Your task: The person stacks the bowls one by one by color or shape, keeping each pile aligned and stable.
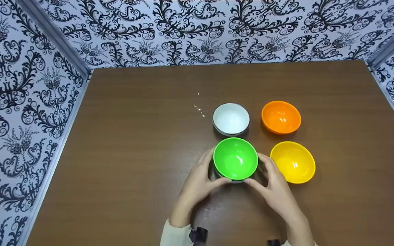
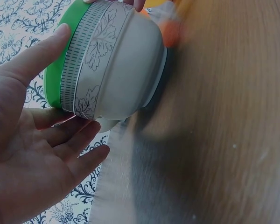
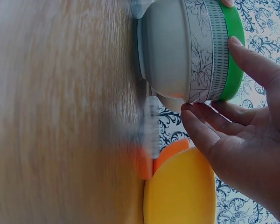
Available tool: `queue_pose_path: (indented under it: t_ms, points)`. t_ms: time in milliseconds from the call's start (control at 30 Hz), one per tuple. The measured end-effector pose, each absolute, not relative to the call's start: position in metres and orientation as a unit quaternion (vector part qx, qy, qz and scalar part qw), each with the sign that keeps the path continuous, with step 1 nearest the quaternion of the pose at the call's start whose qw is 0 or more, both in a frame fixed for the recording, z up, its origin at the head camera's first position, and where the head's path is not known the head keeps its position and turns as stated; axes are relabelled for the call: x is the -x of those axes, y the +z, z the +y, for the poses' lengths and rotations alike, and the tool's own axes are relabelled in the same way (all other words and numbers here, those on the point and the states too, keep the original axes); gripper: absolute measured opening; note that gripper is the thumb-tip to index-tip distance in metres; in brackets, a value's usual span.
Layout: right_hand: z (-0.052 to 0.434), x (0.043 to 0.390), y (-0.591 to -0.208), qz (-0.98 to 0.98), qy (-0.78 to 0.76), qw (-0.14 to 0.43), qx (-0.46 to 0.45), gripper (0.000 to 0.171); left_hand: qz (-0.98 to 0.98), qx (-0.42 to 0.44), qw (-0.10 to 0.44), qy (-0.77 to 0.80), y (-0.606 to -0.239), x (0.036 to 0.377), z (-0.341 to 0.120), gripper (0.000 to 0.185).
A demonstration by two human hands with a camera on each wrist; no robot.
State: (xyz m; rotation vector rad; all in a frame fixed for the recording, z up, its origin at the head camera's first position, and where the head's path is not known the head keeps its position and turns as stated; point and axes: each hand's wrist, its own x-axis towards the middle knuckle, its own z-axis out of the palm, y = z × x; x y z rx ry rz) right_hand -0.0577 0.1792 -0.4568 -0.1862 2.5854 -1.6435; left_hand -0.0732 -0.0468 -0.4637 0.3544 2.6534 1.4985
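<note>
on the brown table [image 1: 132, 164] both hands cup a green bowl [image 1: 235, 159] nested in a patterned white bowl [image 2: 121, 60]. the left hand [image 1: 197, 182] and right hand [image 1: 275, 188] grip its sides with curved fingers, beside the yellow bowl [image 1: 293, 162].

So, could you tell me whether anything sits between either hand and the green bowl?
Nothing visible does. The left hand and right hand already cup the green bowl, which sits nested in a patterned white bowl, fingers touching its sides. The yellow bowl lies just beyond the right hand.
</note>
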Motion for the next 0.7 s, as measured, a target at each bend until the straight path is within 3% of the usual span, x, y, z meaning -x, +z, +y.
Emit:
queue_pose_path:
  t_ms: [700]
  points:
    - [0.1797, 0.0581, -0.4575, 0.842, -0.534, 0.045, 0.056, 0.077, 0.845, -0.11, 0.04, 0.522, -0.471, 0.0708, -0.0441, 0.102]
